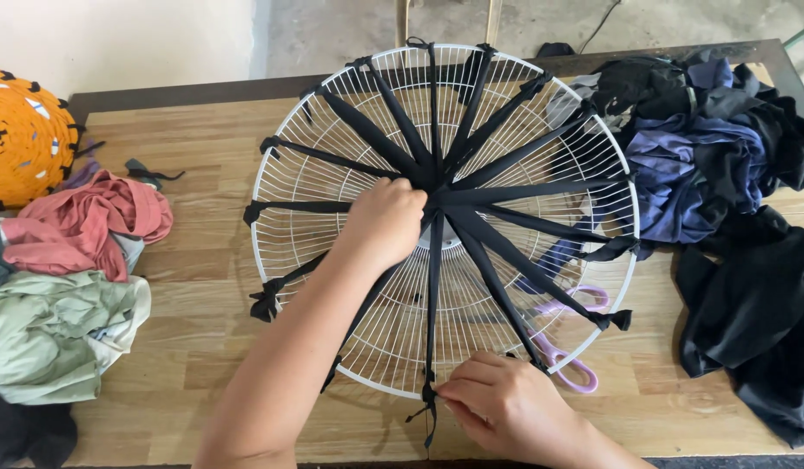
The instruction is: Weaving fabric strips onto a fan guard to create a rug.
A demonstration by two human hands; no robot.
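Item one, nearest us: our right hand [506, 404] at the near rim of the white wire fan guard [315, 230], fingers [461, 388] pressed together and pinching the knotted end of a black fabric strip [433, 295] where it meets the rim, the loose tail hanging just below.

Item two: our left hand [385, 221], closed in a loose fist on the hub of the guard, where all the strips cross; we judge it to be pressing or gripping the strips there, though the fingertips are hidden.

Item three: the guard itself, lying flat on the wooden table [202, 278]. We count roughly fourteen black spokes running from hub to rim, most tied off at the rim. We judge the spoke stage largely done, with the near strip's knot in hand; no weaving between spokes shows.

Item four: purple-handled scissors [567, 356], partly under the guard's right edge.

Item five, left side: a pale green cloth [55, 334], a pink cloth [81, 221] beyond it, and an orange woven round piece [24, 135] at the far corner.

Item six, right side: a black cloth [749, 321], and farther back a heap of blue and black fabric [697, 148].
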